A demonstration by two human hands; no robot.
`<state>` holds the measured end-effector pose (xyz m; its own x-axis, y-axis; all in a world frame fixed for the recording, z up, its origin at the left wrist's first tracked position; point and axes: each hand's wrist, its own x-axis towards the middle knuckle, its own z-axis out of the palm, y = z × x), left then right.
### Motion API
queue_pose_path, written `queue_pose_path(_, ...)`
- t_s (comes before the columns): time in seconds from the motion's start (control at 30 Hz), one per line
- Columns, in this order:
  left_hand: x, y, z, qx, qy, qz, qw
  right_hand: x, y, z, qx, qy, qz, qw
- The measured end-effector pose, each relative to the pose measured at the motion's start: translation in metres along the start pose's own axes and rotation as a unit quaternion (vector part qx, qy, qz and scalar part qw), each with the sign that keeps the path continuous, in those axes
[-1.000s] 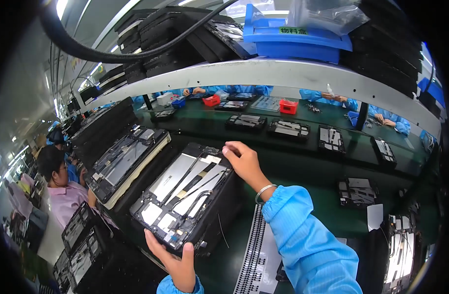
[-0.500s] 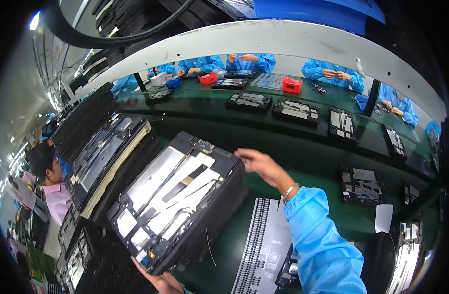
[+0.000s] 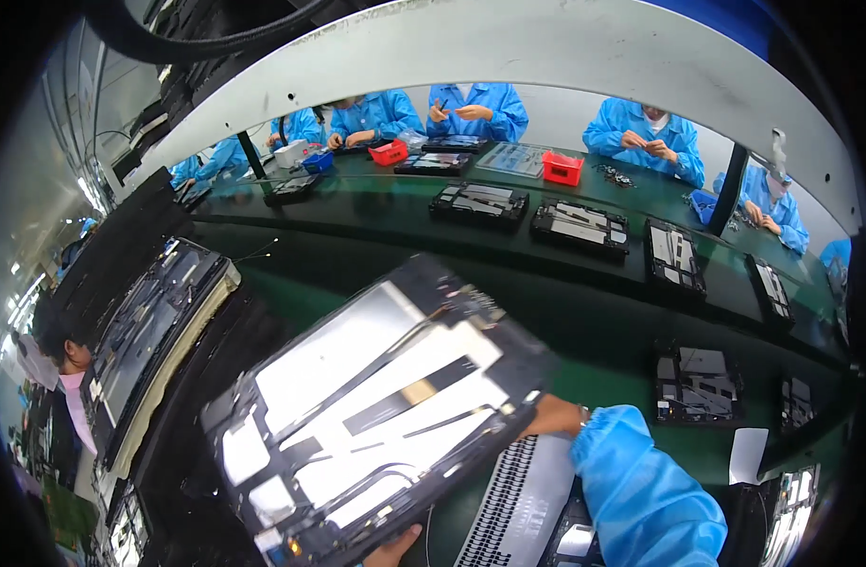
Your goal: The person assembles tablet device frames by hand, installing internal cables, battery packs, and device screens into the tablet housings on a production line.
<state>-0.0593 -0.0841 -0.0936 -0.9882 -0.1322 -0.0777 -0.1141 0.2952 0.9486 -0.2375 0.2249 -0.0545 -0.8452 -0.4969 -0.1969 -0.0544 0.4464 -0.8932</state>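
An opened tablet-like device (image 3: 376, 397), black-framed with bright silver plates and flat cables, is tilted in front of me. My left hand (image 3: 395, 548) holds its near lower edge; only part of that hand shows. At the right edge is my right hand (image 3: 551, 416), with its fingers hidden behind the device. A blue sleeve covers my right forearm, and a bracelet circles the wrist. Beneath that arm lies a white sheet (image 3: 523, 496) with rows of black marks, beside another partly covered device (image 3: 577, 539).
A tall black stack with a similar device (image 3: 154, 326) on top stands at left. Several opened devices (image 3: 580, 227) rest along the green bench (image 3: 357, 203). A white beam (image 3: 509, 42) crosses above. Blue-sleeved people work opposite, near a red bin (image 3: 562, 168).
The device has come up closer to me and shifted right. My right hand, earlier stretched open by its far right corner, is now lower, at its right edge and partly behind it.
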Motion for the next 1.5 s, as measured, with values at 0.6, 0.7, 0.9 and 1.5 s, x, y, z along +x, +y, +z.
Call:
queue_pose_path(0.6, 0.358, 0.028, 0.044, -0.142, -0.1, 0.106, 0.979, 0.079, 0.043, 0.017, -0.252, 0.448, 0.019, 0.858)
queue_pose_path(0.7, 0.382, 0.0, 0.03, -0.259, -0.121, 0.145, 0.947, 0.082, 0.025, 0.014, -0.212, 0.432, 0.059, 0.874)
queue_pose_path(0.9, 0.317, 0.114, 0.017, -0.397, 0.022, 0.226, 0.889, 0.015, -0.029, -0.035, -0.122, 0.319, 0.117, 0.932)
queue_pose_path(1.5, 0.161, 0.161, 0.167, 0.008, 0.117, 0.505, 0.855, -0.22, 0.131, -0.099, -0.282, 0.623, 0.33, 0.651)
